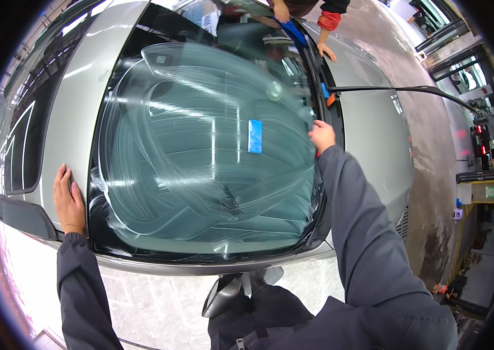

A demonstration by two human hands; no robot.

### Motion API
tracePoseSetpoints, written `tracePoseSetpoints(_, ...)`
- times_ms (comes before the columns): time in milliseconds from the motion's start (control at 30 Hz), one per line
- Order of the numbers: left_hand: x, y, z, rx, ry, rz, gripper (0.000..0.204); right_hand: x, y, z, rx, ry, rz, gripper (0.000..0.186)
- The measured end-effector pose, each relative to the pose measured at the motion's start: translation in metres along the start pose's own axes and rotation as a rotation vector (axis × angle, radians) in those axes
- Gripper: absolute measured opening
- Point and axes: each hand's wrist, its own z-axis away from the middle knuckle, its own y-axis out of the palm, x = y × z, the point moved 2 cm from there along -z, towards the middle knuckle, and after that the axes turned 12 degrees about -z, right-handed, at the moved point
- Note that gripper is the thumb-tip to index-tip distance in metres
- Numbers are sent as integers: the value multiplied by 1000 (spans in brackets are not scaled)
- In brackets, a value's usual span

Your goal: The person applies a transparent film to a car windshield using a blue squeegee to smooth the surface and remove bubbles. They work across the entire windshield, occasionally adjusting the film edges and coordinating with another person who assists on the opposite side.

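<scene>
A car windshield covered in whitish curved smears lies before me. My left hand rests flat on the silver roof edge, fingers stretched out, holding nothing. At the windshield's right edge, beside the black cowl, is my right hand. Its fingers are curled closed and slightly blurred; what they hold, if anything, I cannot make out. A small blue rectangular block lies on the smeared glass, left of my right hand and apart from it.
Across the car, another person's hand is at a blue cloth; their other hand leans on the hood side. A raised wiper arm extends right over the silver hood. Near me sticks out a side mirror.
</scene>
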Motion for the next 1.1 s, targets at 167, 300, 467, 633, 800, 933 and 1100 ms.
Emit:
tracePoseSetpoints(167, 1, 2, 1, -1, 6, -5, 34, -30, -66, -40, 411, -109, 676, 13)
tracePoseSetpoints(300, 2, 1, 1, -32, 7, 17, 33, 46, 2, 32, 354, -26, -48, 27)
tracePoseSetpoints(467, 1, -1, -1, -57, 0, 59, 31, 176, 109, 123, 388, -273, -2, 34)
tracePoseSetpoints(633, -1, -5, -2, -74, -34, 101, 29, 196, 157, 116, 75, -457, 112, 52)
tracePoseSetpoints(800, -5, -12, 0, -102, -36, 99, 28, 141, 187, 94, 143, -183, 243, 77)
tracePoseSetpoints(933, -6, -15, -2, -77, -42, 104, 28, 131, 185, 104, 124, -333, 238, 72)
tracePoseSetpoints(1100, -5, -16, -4, -100, -54, 111, 29, 134, 174, 146, 112, -332, 164, 66)
